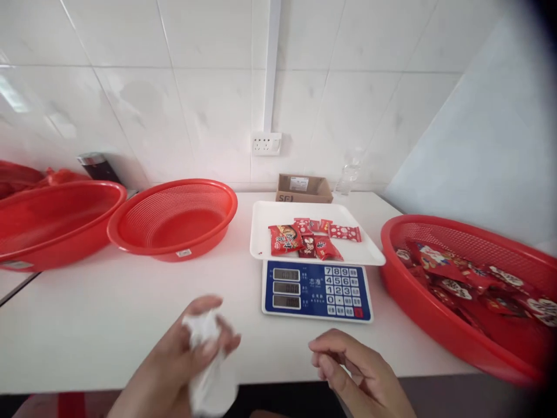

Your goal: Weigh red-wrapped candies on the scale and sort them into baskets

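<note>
My left hand (pixel 183 354) is closed around a crumpled white thin sheet (pixel 213 386), its lower part hanging below the fingers. Motion blurs it, so I cannot tell whether it is tissue or a plastic bag. To the right, my right hand (pixel 357 371) is held over the table's front edge, fingers curled toward the thumb, with nothing visible in them. Both hands are in front of a blue and white digital scale (pixel 317 290). On its white tray (pixel 265 215) lie several red snack packets (pixel 285 240) in a loose cluster.
A red basket (pixel 439 339) holding more red packets stands at the right. Two red baskets are at the left, the nearer one a perforated basket (pixel 174 252). Behind the scale sit a cardboard box (pixel 304 188) and a clear bottle (pixel 348 177) against the tiled wall.
</note>
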Demonstrator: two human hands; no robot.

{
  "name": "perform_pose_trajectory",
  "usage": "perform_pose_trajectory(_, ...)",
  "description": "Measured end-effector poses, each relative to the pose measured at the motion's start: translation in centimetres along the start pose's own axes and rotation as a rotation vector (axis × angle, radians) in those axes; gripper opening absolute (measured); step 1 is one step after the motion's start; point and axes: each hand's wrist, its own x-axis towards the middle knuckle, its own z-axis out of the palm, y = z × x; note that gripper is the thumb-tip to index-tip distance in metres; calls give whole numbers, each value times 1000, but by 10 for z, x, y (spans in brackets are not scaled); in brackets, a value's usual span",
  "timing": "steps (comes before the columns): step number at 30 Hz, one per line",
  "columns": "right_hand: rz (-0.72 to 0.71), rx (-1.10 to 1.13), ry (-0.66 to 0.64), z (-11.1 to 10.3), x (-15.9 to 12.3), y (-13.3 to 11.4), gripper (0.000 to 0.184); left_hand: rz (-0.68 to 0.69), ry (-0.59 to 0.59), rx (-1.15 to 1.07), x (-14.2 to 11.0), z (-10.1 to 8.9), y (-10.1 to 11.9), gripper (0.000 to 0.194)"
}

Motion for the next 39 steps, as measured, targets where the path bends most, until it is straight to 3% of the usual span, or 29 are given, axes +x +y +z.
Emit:
perform_pose_trajectory(4, 45, 219, -105, -5, 4, -43, 21, 96, -125, -315, 26, 65, 6, 54)
perform_pose_trajectory(7, 135, 381, -155, -10, 10, -52, 24, 114, -213, -326, 33, 91, 3, 51)
perform_pose_trajectory(10, 134, 445, -155, -8, 18, -49, 23, 187, -168, -280, 34, 98, -2, 51)
perform_pose_trajectory(13, 62, 367, -47, -6, 24, -46, 18, 263, -129, -215, 37, 101, -5, 46)
perform_pose_trajectory(18, 64, 290, -74, -13, 31, -44, 17, 225, -202, -115, 47, 102, -2, 40)
perform_pose_trajectory(23, 212, 643, -207, -21, 38, -41, 24, 160, -203, -51, 51, 100, 5, 40)
perform_pose_trajectory(28, 253, 911, -285, -20, 46, -38, 25, 21, -259, -56, 52, 102, 3, 36)
perform_pose_trajectory(31, 191, 889, -211, -18, 47, -39, 24, -30, -284, -86, 49, 105, -1, 35)
perform_pose_trajectory(34, 56, 697, -53, -14, 45, -41, 18, -19, -297, -124, 44, 108, -5, 30)
perform_pose_trajectory(37, -225, 322, 242, -10, 40, -44, 5, 30, -291, -160, 39, 111, -7, 23)
perform_pose_trajectory(39, -424, 105, 379, -7, 36, -45, 16, 63, -296, -174, 38, 111, -8, 20)
